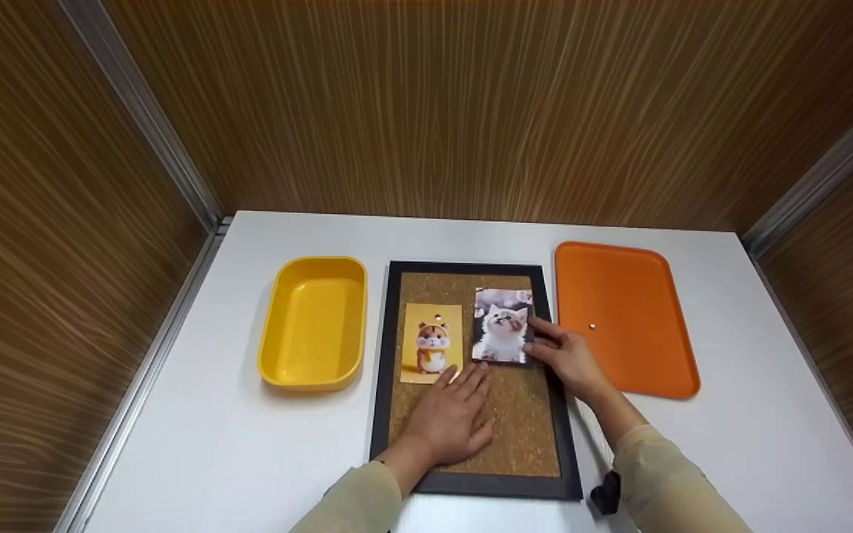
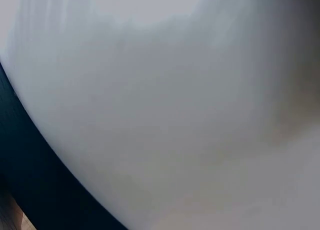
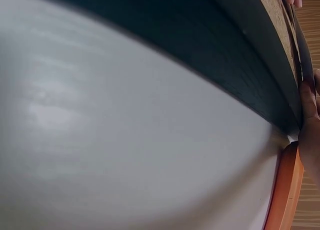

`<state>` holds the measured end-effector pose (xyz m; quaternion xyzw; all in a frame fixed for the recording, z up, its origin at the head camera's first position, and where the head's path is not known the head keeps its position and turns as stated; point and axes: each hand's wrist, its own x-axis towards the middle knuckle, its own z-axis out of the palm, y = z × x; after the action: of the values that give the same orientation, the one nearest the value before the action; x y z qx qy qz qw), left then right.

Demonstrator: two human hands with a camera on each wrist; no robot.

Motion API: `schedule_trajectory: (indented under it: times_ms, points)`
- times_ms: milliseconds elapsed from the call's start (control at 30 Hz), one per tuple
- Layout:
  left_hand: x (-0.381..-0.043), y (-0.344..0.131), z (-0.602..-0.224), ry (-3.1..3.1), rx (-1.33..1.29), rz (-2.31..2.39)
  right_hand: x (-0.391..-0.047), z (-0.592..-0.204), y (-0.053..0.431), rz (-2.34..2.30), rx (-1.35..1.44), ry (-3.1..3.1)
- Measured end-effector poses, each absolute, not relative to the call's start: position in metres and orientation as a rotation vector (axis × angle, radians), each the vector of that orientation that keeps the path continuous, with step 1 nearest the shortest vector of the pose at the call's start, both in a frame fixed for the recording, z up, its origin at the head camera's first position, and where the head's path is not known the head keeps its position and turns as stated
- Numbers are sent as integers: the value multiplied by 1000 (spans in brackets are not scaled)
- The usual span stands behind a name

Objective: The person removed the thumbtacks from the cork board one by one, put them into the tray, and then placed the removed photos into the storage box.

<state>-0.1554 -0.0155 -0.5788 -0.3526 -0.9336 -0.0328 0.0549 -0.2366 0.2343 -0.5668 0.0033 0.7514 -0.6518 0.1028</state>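
Observation:
A cork board [image 1: 519, 437] with a black frame [image 1: 500, 485] lies on the table. On its left part is a yellow hamster picture [image 1: 434, 359], with a small pin [image 1: 437, 317] near its top. The kitten photo [image 1: 502, 337] sits on the upper right of the cork. My right hand [image 1: 574, 361] pinches the photo's right edge between thumb and fingers; in the right wrist view that hand [image 3: 310, 120] shows at the far right. Fingers spread, my left hand [image 1: 449, 418] rests on the cork, its fingertips at the lower edges of both pictures.
Left of the board stands a deep yellow bin [image 1: 312, 377]. An orange tray [image 1: 630, 296] lies to the right, with one small pin [image 1: 592, 326] on it. A black object [image 1: 606, 494] sits beside the right sleeve. Wood-grain panels [image 1: 426, 111] wall the white table.

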Motion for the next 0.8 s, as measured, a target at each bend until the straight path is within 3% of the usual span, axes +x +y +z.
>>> schedule_trajectory:
  times_ms: [500, 800]
  points:
    - [-154, -14, -576, -2749, -1091, -16, -236, -562, 233, -1970, 44, 2148]
    - [-155, -17, -567, -2717, -1083, -36, -228, -535, 228, -1966, 11, 2148]
